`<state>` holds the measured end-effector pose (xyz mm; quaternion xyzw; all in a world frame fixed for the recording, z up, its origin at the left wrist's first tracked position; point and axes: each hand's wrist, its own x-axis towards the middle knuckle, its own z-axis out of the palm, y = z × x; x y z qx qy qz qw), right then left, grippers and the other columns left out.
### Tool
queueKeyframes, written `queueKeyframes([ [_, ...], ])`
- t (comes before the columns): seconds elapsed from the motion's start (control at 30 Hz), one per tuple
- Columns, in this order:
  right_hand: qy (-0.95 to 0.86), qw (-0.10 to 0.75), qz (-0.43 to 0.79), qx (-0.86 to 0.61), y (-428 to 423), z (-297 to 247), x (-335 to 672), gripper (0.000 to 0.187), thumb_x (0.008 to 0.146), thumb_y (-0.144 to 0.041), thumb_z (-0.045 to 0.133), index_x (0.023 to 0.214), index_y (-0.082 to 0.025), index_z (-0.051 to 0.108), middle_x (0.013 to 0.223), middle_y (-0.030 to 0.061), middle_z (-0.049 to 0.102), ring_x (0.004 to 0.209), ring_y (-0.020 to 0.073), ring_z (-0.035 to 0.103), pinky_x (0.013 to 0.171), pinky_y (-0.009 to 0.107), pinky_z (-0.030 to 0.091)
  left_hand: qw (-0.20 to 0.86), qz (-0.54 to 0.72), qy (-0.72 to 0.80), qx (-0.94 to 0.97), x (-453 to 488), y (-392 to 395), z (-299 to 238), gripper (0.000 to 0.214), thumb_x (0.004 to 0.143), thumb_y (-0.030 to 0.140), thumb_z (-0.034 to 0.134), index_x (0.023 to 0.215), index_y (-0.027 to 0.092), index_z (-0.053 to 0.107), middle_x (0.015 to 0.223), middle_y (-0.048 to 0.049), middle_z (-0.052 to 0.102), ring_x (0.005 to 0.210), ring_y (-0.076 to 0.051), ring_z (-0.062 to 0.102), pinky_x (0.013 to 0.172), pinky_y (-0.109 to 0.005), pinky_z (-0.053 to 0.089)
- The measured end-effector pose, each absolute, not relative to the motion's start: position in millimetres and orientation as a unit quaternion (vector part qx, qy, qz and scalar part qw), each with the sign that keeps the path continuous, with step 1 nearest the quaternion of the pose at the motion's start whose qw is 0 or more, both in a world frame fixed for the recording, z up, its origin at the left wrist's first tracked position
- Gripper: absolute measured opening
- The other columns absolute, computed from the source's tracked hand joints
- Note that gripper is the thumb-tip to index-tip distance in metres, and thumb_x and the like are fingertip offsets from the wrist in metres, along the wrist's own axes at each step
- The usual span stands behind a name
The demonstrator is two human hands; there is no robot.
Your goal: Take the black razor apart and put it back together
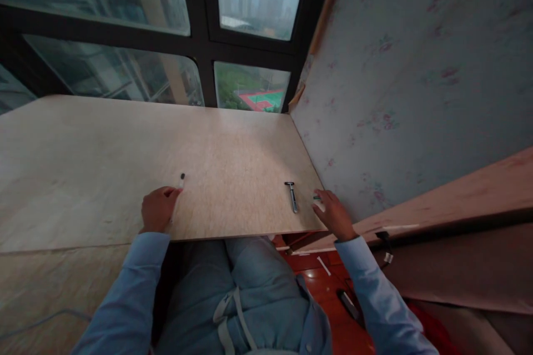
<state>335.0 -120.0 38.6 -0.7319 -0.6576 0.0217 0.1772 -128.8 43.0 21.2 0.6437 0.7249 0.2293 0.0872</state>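
Pinching slim white stick [181,182] w/ dark tip in left hand [158,208], ctr-left of frame, thumb + fingers closed on it. Looks light, stiff, maybe slick; prob. best held mid-shaft. Holding right hand [335,216] part open, right of ctr, w/ small greenish item [317,197] btwn thumb + fingers; can't tell if gripped. See razor [293,199] lying on desk [237,166], just left of right hand.
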Motion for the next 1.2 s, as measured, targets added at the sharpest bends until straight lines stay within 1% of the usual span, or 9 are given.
queueKeyframes([
  [0.1,-0.691,0.097,0.005,-0.717,-110.0,37.6,351.4,0.061,0.079,-0.019,0.058,0.138,-0.011,0.043,0.134,0.0197,0.053,0.125,0.0299,0.048,0.103,0.045,0.041,0.089,0.256,0.728,0.63,-128.5,39.6,19.4,0.033,0.083,0.045,0.053,0.078,0.017,0.071,0.073,-0.0052,0.068,0.069,-0.021,0.058,0.064,-0.029,0.04],
  [0.2,-0.713,0.026,0.032,-0.7,-99.1,33.9,363.7,0.07,0.075,-0.01,0.054,0.143,-0.007,0.037,0.142,0.0218,0.048,0.133,0.0289,0.043,0.107,0.045,0.038,0.085,0.289,0.718,0.627,-127.3,34.4,16.4,0.027,0.082,0.041,0.053,0.082,0.018,0.069,0.073,-0.0037,0.065,0.071,-0.02,0.057,0.067,-0.03,0.042],
  [0.27,-0.721,-0.004,0.046,-0.691,-92.1,32.0,368.5,0.069,0.074,-0.005,0.05,0.142,-0.006,0.04,0.141,0.0221,0.049,0.132,0.0276,0.045,0.108,0.043,0.038,0.073,0.295,0.714,0.631,-125.9,28.4,13.9,0.026,0.08,0.039,0.055,0.088,0.018,0.067,0.076,-0.0048,0.065,0.074,-0.022,0.058,0.071,-0.033,0.045],
  [0.4,-0.724,-0.031,0.057,-0.686,-82.2,33.9,370.7,0.064,0.075,0.0,0.047,0.139,-0.004,0.045,0.128,0.0214,0.061,0.12,0.0262,0.057,0.102,0.037,0.042,0.05,0.298,0.705,0.641,-123.6,11.1,7.9,0.038,0.078,0.044,0.055,0.099,0.014,0.065,0.087,-0.0115,0.065,0.083,-0.028,0.061,0.079,-0.041,0.048],
  [0.57,-0.718,-0.061,0.061,-0.691,-79.8,43.8,367.7,0.065,0.076,-0.006,0.053,0.14,-0.004,0.044,0.121,0.021,0.064,0.112,0.0267,0.06,0.096,0.033,0.043,0.039,0.33,0.687,0.646,-122.7,-11.8,1.9,0.044,0.08,0.047,0.051,0.105,0.014,0.063,0.094,-0.0146,0.065,0.086,-0.029,0.062,0.083,-0.042,0.049],
  [0.77,-0.712,-0.07,0.05,-0.697,-82.3,66.5,361.5,0.067,0.078,-0.01,0.052,0.143,-0.003,0.038,0.132,0.0225,0.058,0.119,0.0281,0.057,0.1,0.035,0.042,0.025,0.371,0.673,0.64,-116.5,-32.0,3.3,0.043,0.083,0.044,0.048,0.11,0.014,0.061,0.102,-0.0156,0.064,0.092,-0.028,0.06,0.084,-0.039,0.048],
  [0.9,-0.735,-0.022,0.024,-0.678,-74.1,88.0,335.1,0.067,0.082,-0.02,0.056,0.145,-0.006,0.037,0.137,0.0208,0.054,0.123,0.0309,0.055,0.102,0.039,0.042,0.018,0.336,0.701,0.629,-112.9,-31.6,-0.1,0.042,0.079,0.042,0.052,0.105,0.012,0.063,0.096,-0.0164,0.066,0.092,-0.03,0.059,0.087,-0.044,0.045],
  [1.0,-0.78,0.018,0.037,-0.624,-57.7,95.3,294.4,0.065,0.084,-0.023,0.057,0.144,-0.008,0.038,0.137,0.0193,0.055,0.125,0.0305,0.054,0.104,0.041,0.042,0.019,0.305,0.723,0.62,-112.0,-26.7,-6.8,0.04,0.08,0.04,0.05,0.103,0.011,0.065,0.094,-0.0165,0.067,0.088,-0.03,0.06,0.083,-0.043,0.045],
  [1.2,-0.873,0.039,0.088,-0.478,-9.4,75.4,181.1,0.062,0.084,-0.023,0.058,0.143,-0.012,0.042,0.14,0.0173,0.053,0.126,0.0284,0.053,0.104,0.041,0.043,-0.004,0.318,0.733,0.602,-111.7,-21.9,-19.1,0.033,0.082,0.035,0.051,0.099,0.012,0.068,0.094,-0.0144,0.069,0.086,-0.028,0.06,0.08,-0.04,0.044],
])
